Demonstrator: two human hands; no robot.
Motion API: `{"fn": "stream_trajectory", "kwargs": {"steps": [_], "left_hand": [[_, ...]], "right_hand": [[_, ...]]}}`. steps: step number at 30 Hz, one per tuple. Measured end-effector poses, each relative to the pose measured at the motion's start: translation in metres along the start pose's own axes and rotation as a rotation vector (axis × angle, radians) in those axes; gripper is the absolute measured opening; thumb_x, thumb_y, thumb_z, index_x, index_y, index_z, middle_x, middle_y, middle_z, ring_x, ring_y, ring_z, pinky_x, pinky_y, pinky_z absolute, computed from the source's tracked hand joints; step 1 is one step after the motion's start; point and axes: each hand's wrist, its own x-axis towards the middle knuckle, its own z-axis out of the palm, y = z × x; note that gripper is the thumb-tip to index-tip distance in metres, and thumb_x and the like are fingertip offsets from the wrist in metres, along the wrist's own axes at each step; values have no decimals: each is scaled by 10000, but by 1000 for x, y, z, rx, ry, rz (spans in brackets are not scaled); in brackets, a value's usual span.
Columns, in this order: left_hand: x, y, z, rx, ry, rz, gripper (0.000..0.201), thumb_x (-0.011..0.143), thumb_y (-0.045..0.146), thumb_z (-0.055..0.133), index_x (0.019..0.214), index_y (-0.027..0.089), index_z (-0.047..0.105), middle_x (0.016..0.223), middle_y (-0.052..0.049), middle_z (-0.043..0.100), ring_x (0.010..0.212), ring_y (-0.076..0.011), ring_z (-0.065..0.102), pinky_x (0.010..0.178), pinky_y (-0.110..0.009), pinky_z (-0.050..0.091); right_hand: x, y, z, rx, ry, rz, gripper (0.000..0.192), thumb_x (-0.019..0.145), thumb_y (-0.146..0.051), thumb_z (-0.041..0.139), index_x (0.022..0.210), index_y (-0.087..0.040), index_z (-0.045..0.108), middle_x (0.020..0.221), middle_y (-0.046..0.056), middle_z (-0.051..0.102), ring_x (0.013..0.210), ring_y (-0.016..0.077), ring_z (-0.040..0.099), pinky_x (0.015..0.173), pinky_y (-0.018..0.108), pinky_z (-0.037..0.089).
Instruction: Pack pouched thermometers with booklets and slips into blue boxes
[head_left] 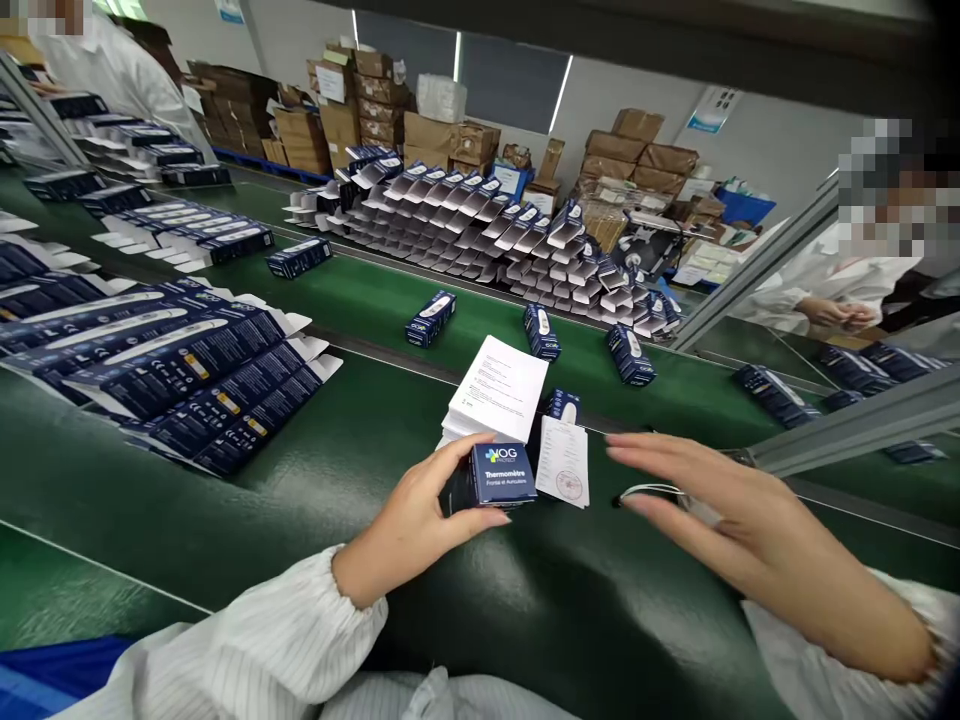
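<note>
My left hand (420,510) grips a dark blue thermometer box (504,474), its closed end with white lettering turned up toward me. To the right, my right hand (720,510) is held over the green work surface with thumb and fingers spread, nothing between them. A white cord (652,489) lies partly behind that hand. Just beyond the box sits a stack of printed leaflets (501,385). Beside it is a small pile of paper slips (564,462) with a red stamp, and another blue box (564,405) shows partly behind the slips.
Stacked blue boxes (210,380) with open flaps lie at left. Several boxes, including one box (431,318), sit on the green conveyor (360,300). More open cartons (465,220) are piled behind it. A metal post (765,250) stands at right; co-workers are at both sides.
</note>
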Motion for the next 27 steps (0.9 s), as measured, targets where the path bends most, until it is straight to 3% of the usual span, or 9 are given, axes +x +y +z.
{"fn": "stream_trajectory", "kwargs": {"steps": [2,4,9,14,21,24,27], "left_hand": [[0,1,1,26,9,35,577,774,325,705,1280,355,429,1291,37,552,1187,-172,520,1007,-286,424],[0,0,1,48,22,70,595,759,332,718,1285,334,441,1298,26,557,1188,-179,523,1009,-291,419],[1,0,0,21,39,105,601,740,346,731,1279,287,470,1281,-9,580,1176,-208,539,1006,-325,426],[2,1,0,-7,32,134,586,738,348,731,1268,278,492,1266,-11,594,1163,-211,549,999,-335,435],[2,-4,0,44,49,122,667,724,370,739,1320,260,461,1318,-20,564,1210,-206,519,1035,-326,412],[1,-7,1,56,59,133,686,731,404,724,1336,245,442,1353,-36,533,1240,-209,494,1056,-333,397],[0,-8,2,67,57,151,668,741,396,717,1335,254,445,1367,-37,520,1252,-214,483,1066,-342,387]], "right_hand": [[34,-33,-4,25,-46,-209,304,958,-279,471,1247,-231,550,1343,53,505,1228,232,477,1014,372,445],[57,-51,-2,28,-136,-312,315,942,-209,499,1253,-190,546,1321,71,525,1208,225,496,997,369,458],[86,-59,2,68,-393,-331,221,869,-141,599,1085,-178,621,1126,55,648,990,213,629,834,333,535],[93,-65,-5,-12,-386,-368,143,832,-114,593,944,-192,635,936,40,683,820,201,661,700,295,527],[94,-77,1,-286,-458,-445,201,762,-82,629,957,-130,623,809,56,661,671,212,632,562,300,466],[92,-81,6,-411,-432,-487,215,705,-27,625,902,-115,626,780,64,647,647,213,614,519,292,431],[92,-83,3,-411,-433,-502,206,703,-29,610,891,-111,629,737,59,638,599,201,598,486,284,402]]}}
